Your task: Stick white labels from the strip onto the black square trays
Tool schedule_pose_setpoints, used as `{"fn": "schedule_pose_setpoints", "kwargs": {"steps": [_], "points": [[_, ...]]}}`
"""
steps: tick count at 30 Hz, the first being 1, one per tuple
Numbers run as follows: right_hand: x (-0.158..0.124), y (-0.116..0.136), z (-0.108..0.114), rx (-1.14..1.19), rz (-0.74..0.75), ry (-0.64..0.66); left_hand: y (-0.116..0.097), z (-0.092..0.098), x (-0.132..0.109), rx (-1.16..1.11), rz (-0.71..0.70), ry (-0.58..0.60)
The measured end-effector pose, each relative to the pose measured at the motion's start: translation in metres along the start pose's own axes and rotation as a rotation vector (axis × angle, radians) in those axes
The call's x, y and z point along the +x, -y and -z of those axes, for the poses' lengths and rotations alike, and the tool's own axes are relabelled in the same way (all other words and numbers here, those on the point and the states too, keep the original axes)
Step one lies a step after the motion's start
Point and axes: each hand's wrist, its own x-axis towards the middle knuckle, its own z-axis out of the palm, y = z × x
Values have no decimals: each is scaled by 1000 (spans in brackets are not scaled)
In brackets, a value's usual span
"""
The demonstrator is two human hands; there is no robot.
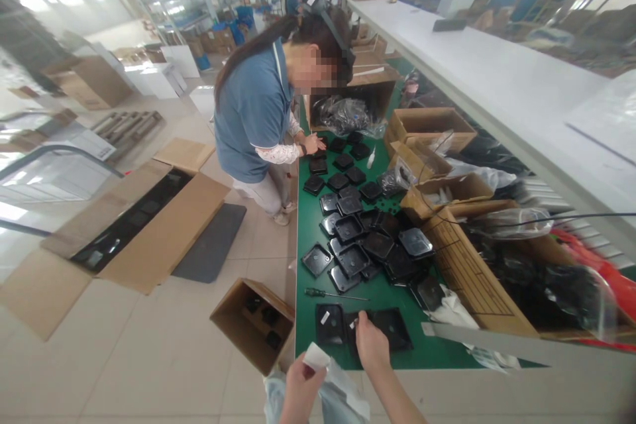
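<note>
At bottom centre, your left grip pinches a white paper strip; your right grip is at the middle black tray, closure unclear. Left tray bears one white label; right tray, none visible.

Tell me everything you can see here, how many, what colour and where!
Long flat table: one, green, in front.
Flat square plastic covers: many overlapping, black, on the table.
Thin metal-shafted screwdriver: one, dark handle, beyond the nearest covers.
Small rectangular label: at least one, white, on the nearest left cover.
Small bottle-like thing: one, white, among farther covers.
Open cardboard boxes: several, brown, table and floor.
Crinkly plastic bags: several, clear, some in boxes.
Long flat shelf: one, white, above the table's right.
Blue-shirted co-worker: one, table's left side; others blurred behind.
Left fingers: one hand, bare, holding a white paper strip.
Right fingers: one hand, bare, at nearest middle cover.
</note>
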Motion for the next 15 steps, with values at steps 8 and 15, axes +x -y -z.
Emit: {"fn": "schedule_pose_setpoints", "kwargs": {"steps": [8,15], "points": [[-63,8,11,758,109,-63,-33,-2,-4,-194,-21,95],[-78,38,38,920,70,-8,-51,-4,-6,-250,-49,267]]}}
